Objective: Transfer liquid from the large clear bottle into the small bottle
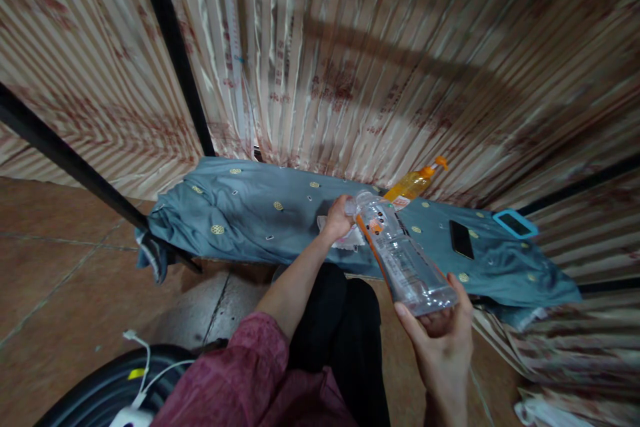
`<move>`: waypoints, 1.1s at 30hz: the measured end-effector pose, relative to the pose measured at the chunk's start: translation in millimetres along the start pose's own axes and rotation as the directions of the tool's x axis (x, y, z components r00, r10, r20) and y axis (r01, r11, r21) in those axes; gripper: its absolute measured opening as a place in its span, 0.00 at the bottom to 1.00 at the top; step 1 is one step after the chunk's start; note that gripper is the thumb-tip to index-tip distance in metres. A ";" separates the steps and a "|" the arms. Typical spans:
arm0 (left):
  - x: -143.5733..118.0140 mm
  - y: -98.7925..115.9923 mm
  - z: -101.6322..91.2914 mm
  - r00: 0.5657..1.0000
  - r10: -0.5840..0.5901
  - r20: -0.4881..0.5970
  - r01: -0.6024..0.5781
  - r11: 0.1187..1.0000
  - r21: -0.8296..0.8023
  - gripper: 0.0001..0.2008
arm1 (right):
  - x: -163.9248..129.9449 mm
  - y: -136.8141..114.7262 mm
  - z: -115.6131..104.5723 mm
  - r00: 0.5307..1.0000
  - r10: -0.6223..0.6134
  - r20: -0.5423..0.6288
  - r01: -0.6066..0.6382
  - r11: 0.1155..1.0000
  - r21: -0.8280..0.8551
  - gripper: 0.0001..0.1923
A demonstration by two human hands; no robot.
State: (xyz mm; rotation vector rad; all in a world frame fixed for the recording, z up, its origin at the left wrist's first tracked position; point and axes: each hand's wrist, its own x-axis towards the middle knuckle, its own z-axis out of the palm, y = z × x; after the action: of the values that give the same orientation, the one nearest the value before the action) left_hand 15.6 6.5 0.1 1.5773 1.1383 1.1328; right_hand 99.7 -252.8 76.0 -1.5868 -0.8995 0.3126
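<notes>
A large clear plastic bottle [400, 263] with an orange and black printed label is tilted across the space in front of me. My left hand [340, 219] is closed around its neck end, with the fingers partly hidden behind it. At the broad base, my right hand [443, 333] grips the bottle between thumb and fingers. Beneath my left hand lies a crumpled whitish wipe or packet [351, 238], partly covered. Just behind the bottle is an orange pump bottle [410, 187] holding yellow-orange liquid.
A blue-green patterned cloth [250, 213] covers the low bench. On its right side lie a black phone [461, 239] and a blue-framed device [515, 224]. Black metal poles [175, 47] and pleated curtains [340, 80] surround it. A coiled black hose [95, 380] with white cables sits lower left.
</notes>
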 end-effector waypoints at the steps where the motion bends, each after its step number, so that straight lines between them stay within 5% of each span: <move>1: -0.1 -0.3 0.3 1.000 0.000 0.001 0.000 1.000 -0.006 0.19 | 0.1 -0.4 0.2 1.000 0.002 -0.003 -0.002 1.000 0.001 0.60; 33: -2.8 3.8 -2.9 1.000 0.000 0.020 0.000 1.000 -0.010 0.20 | -0.3 -0.2 -1.9 1.000 -0.022 0.008 0.023 0.999 -0.038 0.59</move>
State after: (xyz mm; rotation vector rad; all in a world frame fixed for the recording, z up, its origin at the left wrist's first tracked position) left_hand 13.0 3.4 3.9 1.5775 1.1174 1.1190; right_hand 100.6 -254.4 76.6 -1.6105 -0.9337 0.2873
